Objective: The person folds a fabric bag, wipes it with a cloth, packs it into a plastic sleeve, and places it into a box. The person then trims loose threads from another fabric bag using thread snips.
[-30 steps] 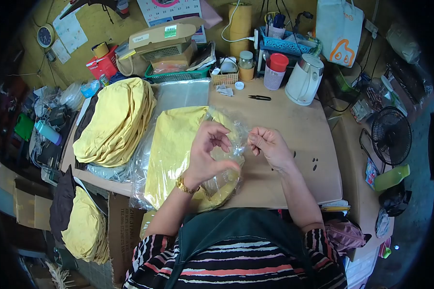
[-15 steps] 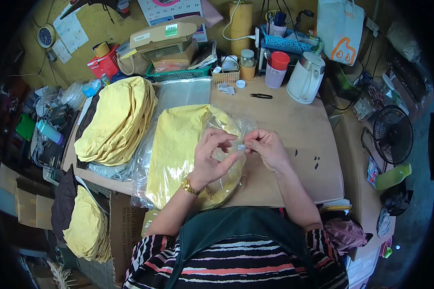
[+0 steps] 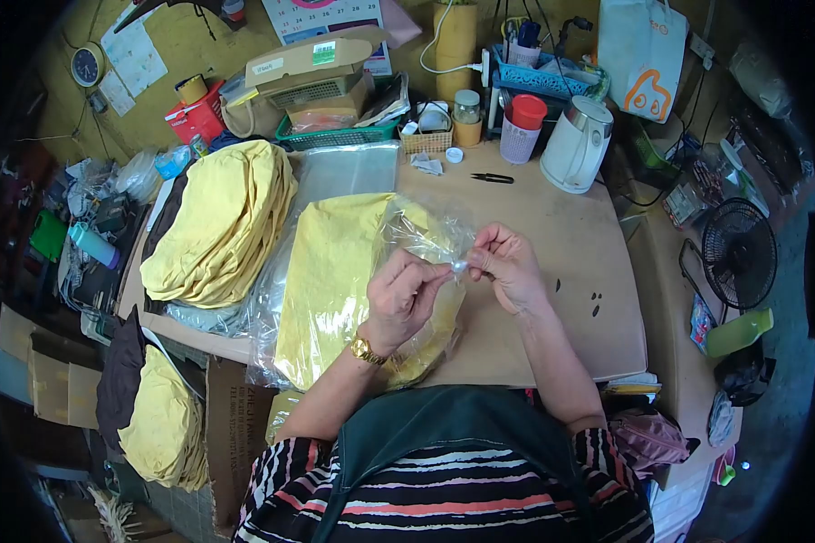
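Note:
A folded yellow cloth piece [image 3: 326, 271] lies flat in a clear plastic bag [image 3: 417, 222] in front of me. Over the bag's right side, my left hand [image 3: 403, 294] is closed in a pinch, its thumb and fingertips meeting a small shiny bit of clear plastic [image 3: 459, 266]. My right hand [image 3: 509, 267] pinches the same bit from the other side, the fingertips of both hands nearly touching. Whether this bit belongs to the bag's edge is too small to tell. A gold watch is on my left wrist.
A stack of yellow cloth pieces [image 3: 217, 226] stands left, beside flat clear bags [image 3: 349, 172]. Behind are thread snips [image 3: 493, 178], a white kettle [image 3: 578, 145], a red-lidded cup [image 3: 522, 127] and a green basket [image 3: 340, 140]. More yellow cloth [image 3: 161, 421] hangs lower left.
My left hand has gone from open fingers to a pinch at the small plastic bit. My right hand has shifted slightly, still pinching. The bag's clear plastic has lifted near the hands.

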{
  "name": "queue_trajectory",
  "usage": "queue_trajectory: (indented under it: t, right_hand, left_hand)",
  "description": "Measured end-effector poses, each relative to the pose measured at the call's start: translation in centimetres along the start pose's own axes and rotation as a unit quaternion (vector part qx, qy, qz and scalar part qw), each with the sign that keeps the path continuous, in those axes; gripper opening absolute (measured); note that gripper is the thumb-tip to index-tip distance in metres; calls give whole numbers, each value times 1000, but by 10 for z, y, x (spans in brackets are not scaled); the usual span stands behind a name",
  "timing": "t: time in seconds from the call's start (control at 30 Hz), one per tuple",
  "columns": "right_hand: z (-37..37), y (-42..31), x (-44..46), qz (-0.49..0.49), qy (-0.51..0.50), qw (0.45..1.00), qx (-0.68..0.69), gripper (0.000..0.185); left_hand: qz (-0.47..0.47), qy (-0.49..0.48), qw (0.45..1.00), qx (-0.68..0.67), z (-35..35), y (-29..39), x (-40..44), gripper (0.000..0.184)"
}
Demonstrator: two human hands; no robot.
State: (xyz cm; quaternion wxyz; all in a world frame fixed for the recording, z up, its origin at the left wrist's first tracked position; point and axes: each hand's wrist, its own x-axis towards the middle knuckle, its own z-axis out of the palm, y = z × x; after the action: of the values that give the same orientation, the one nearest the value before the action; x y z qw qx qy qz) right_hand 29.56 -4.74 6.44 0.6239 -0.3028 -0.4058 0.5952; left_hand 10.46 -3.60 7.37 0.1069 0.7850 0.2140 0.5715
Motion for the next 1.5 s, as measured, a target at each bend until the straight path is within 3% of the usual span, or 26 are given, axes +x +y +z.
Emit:
queue_trajectory:
  t: [0.03,0.1,0.27,0.33,0.4,0.47,0.5,0.57,0.6,0.63,0.73,0.77,0.8,0.83,0.87,0.93,0.97,1.0,1.03,1.13,1.23,1.3,1.33,1.4,1.43,1.5]
  right_hand:
    - [-2,-2,2,0,0,1000,0,16]
    - [-6,-7,5,-46,54,996,-51,16]
    - [6,-14,8,-60,19,997,-46,17]
    - [8,-14,14,-56,-7,998,-40,17]
    - [8,0,23,-180,106,978,20,15]
    - [-32,27,23,-136,141,980,21,17]
    - [-51,44,22,-92,177,980,21,20]
    - [-55,72,4,33,113,988,101,38]
    - [-49,79,-6,96,51,985,132,48]
    - [-34,80,-12,141,17,981,134,71]
    - [-17,51,-32,94,-53,951,291,90]
    - [-34,48,-32,86,-34,933,348,95]
    - [-61,40,-31,47,-45,929,364,86]
    - [-72,14,-38,27,25,976,215,78]
    - [-77,-16,-49,7,96,994,60,73]
    - [-110,-45,-63,-18,162,982,-92,62]
    - [-135,-51,-71,-22,169,981,-93,62]
    - [-161,-55,-78,44,225,916,-329,58]
    - [-174,-58,-82,111,267,789,-542,55]
    - [-150,-69,-63,43,209,732,-647,51]
    - [-113,-34,-18,-13,131,763,-633,50]
    - [-95,3,12,12,126,594,-795,57]
    - [-103,25,18,6,116,599,-793,57]
    - [-126,58,23,27,137,549,-824,63]
    - [-129,60,22,24,130,555,-822,63]
    - [-131,57,22,52,129,566,-813,65]
  left_hand:
    - [-36,-6,999,10,-3,2,2,15]
    - [-24,-7,1000,18,-10,0,3,18]
    - [14,24,997,78,-12,13,33,28]
    - [-137,-231,959,93,-5,18,45,36]
    - [-182,-332,920,102,14,-20,74,32]
    - [-33,-123,992,8,26,-29,122,26]
    - [-144,-145,974,-98,23,-25,160,23]
    - [-143,-15,958,-250,3,-3,216,23]
    - [-142,-18,957,-252,-10,4,225,23]
    - [-128,-6,947,-293,-27,9,231,23]
    - [-87,35,907,-410,-86,10,235,23]
    - [-113,74,902,-411,-96,5,229,22]
    - [-139,112,894,-411,-105,0,222,22]
    - [-206,173,889,-370,-109,-13,204,22]
    - [-207,134,888,-387,-113,-42,172,25]
    - [-372,147,882,-248,-117,-124,78,33]
    - [-432,57,885,-165,-110,-119,42,34]
    - [-473,-47,876,-80,-104,-114,5,36]
    - [-547,-87,814,-179,-103,-140,-42,42]
    - [-567,-91,800,-176,-105,-168,-85,50]
    - [-577,-36,801,-154,-80,-149,-37,57]
    - [-564,-112,809,-120,-53,-163,-29,50]
    - [-567,-102,810,-112,-50,-171,-25,50]
    - [-571,-96,800,-156,-52,-184,-20,25]
    - [-574,-90,800,-148,-61,-188,-23,25]
    - [-562,54,782,-265,-82,-193,-27,16]
